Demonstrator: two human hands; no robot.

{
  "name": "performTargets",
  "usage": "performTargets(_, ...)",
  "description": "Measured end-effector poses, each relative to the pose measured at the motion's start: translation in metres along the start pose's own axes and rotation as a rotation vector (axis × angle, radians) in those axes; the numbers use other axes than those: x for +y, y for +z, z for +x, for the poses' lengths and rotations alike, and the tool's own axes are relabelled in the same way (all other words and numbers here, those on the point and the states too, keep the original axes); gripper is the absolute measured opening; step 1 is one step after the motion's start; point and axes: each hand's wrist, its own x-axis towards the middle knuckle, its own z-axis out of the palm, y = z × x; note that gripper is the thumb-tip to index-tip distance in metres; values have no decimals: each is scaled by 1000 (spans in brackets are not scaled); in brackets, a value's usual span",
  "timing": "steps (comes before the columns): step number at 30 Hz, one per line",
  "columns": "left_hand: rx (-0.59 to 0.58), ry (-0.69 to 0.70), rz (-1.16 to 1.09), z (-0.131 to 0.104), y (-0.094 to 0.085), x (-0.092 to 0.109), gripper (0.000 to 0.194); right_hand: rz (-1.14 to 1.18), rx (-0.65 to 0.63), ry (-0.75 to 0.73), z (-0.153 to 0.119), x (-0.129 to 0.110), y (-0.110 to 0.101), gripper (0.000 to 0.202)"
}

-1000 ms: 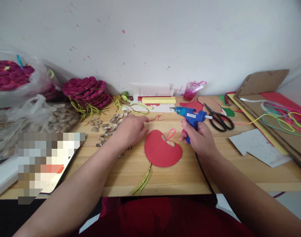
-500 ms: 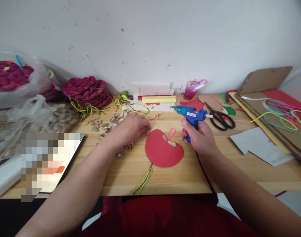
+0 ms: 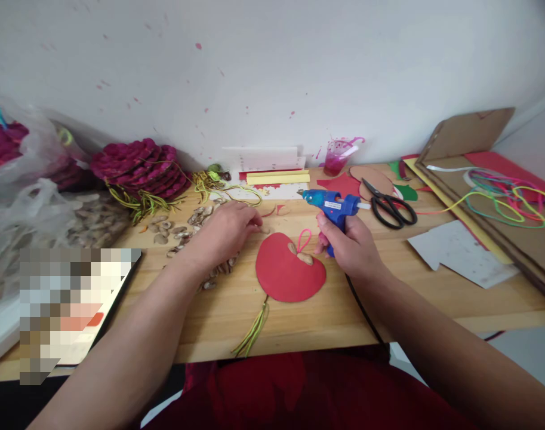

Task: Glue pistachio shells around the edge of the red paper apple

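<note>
1 shell (image 3: 265,230) shows plainer by the left hand (image 3: 231,230) than 1 second ago, seemingly selected; whether pinched, one cannot tell. the red cutout (image 3: 288,278) lies near; the right hand (image 3: 355,248), apart, clasps the blue glue gun (image 3: 332,205).

A blue glue gun (image 3: 331,205) points left; red cutout (image 3: 288,273) lies flat nearby.

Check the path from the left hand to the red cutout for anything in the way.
Nothing visible blocks the left hand: a strip of tabletop separates it from the red cutout, with just a small tan piece at its fingertips.
</note>
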Motion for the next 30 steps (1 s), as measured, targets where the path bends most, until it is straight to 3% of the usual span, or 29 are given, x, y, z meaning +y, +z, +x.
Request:
performTargets(7, 79, 114, -35, 2, 19, 16, 10, -10, -32, -21, -2, 2, 3, 31)
performTargets(13, 70, 151, -4, 6, 21, 22, 9, -38, -35, -22, -2, 2, 3, 30)
performTargets(21, 56, 147, -9, 6, 24, 24, 13, -41, -51, -20, -3, -1, 3, 31)
performTargets(25, 117, 131, -22, 4, 20, 20, 20, -61, -43, -29, -3, 1, 1, 31)
performTargets(30, 227, 10, -1, 3, 13, 16, 32, -55, -37, -32, -3, 2, 1, 29)
